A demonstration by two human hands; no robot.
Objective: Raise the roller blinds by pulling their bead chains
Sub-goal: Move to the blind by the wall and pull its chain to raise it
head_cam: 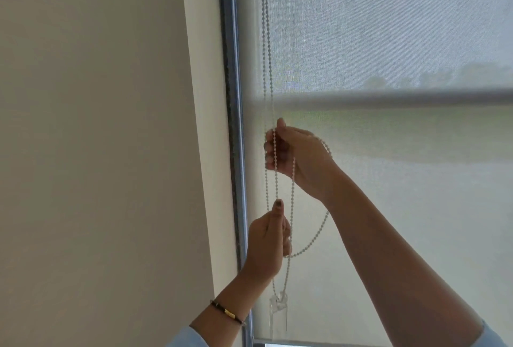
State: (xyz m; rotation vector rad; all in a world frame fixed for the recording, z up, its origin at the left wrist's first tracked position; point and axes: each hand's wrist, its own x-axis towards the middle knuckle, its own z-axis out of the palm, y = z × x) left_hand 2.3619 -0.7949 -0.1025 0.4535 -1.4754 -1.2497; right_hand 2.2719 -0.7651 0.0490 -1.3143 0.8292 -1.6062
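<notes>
A pale grey roller blind (pixel 388 41) covers the window, its bottom edge near the lower frame edge. Along its left side hangs a white bead chain (pixel 267 55) in two strands. My right hand (pixel 299 157) is raised and closed on the chain, with a slack loop draped over its back and hanging down. Below it, my left hand (pixel 268 241) pinches a strand between thumb and fingers. A clear plastic chain weight (pixel 278 305) dangles under the left hand.
A beige wall (pixel 97 124) fills the left side. A metal window frame post (pixel 236 124) runs vertically beside the chain. A horizontal window bar (pixel 402 99) shows through the blind fabric. A dark bracelet with a gold bead (pixel 227 312) sits on my left wrist.
</notes>
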